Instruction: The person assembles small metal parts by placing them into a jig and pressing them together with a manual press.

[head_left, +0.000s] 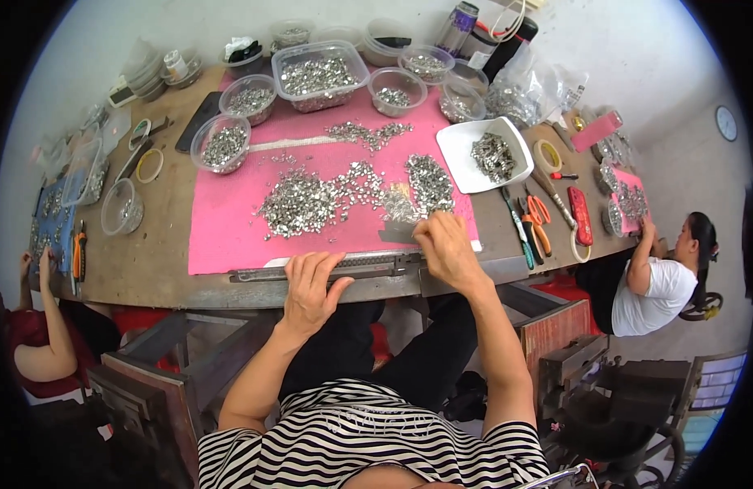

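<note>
My left hand [309, 287] rests on a long grey metal rail [368, 265] that lies along the near edge of the pink mat [229, 220]. My right hand [446, 248] pinches at the rail's right end, fingers closed; whether a small part is between them I cannot tell. Heaps of small silvery metal parts [311, 200] are spread over the mat just beyond both hands. A thin strip of lined-up parts [291, 143] lies farther back.
Several clear plastic tubs of metal parts [317, 75] ring the mat's far side. A white square dish [484, 155] with parts, pliers and scissors [535, 220] lie to the right. One person sits at the left end [42, 334], another at the right end [662, 277].
</note>
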The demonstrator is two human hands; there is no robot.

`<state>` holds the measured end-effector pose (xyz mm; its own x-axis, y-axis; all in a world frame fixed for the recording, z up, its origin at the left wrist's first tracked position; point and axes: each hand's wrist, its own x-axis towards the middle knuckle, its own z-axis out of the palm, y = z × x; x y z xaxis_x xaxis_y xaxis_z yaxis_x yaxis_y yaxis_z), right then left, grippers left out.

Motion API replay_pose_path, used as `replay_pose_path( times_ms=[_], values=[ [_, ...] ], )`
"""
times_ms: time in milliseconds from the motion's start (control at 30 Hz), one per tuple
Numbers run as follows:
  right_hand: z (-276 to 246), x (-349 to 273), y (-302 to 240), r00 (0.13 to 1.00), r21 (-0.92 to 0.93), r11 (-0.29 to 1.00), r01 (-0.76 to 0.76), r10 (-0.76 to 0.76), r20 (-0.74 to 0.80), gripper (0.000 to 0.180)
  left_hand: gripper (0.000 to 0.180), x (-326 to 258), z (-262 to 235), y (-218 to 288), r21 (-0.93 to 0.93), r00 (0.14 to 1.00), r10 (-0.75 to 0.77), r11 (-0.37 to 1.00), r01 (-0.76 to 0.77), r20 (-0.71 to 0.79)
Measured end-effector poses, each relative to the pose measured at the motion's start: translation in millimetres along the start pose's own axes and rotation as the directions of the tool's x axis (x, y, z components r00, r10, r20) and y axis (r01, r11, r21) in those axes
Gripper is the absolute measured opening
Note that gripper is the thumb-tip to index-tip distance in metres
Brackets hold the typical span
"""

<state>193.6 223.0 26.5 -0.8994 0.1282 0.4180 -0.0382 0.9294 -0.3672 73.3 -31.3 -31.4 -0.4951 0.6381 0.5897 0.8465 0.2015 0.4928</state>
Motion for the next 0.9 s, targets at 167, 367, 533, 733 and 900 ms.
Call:
replay_pose_path(
  times_ms=[167, 367, 533, 733, 900],
  values=[
    [18, -13, -27, 0.993, 0.040, 0.993, 0.112, -0.113, 0.034, 0.011, 0.047, 2, 2, 2, -0.010, 1.000, 0.006, 1.000, -0.006, -0.003],
    [15, -8, -37, 0.980, -0.092, 0.985, 0.148, -0.133, 0.151, 0.012, 0.047, 1, 1, 1, -0.005, 1.000, 0.005, 1.000, -0.005, -0.009],
    [21, -12, -26, 0.993, 0.094, 0.992, 0.086, -0.093, 0.078, 0.012, 0.048, 5, -5, 0, -0.007, 1.000, 0.003, 1.000, -0.003, 0.019],
    [29, -22, -33, 0.980, 0.315, 0.936, -0.157, 0.187, -0.066, 0.015, 0.050, -2, -29, -14, 0.114, 0.998, -0.039, 0.993, 0.034, 0.048],
    [44, -29, -45, 0.962, 0.285, 0.937, -0.202, 0.244, -0.122, 0.012, 0.046, -8, -28, -16, 0.049, 0.990, -0.107, 0.993, 0.103, 0.091]
  ],
)
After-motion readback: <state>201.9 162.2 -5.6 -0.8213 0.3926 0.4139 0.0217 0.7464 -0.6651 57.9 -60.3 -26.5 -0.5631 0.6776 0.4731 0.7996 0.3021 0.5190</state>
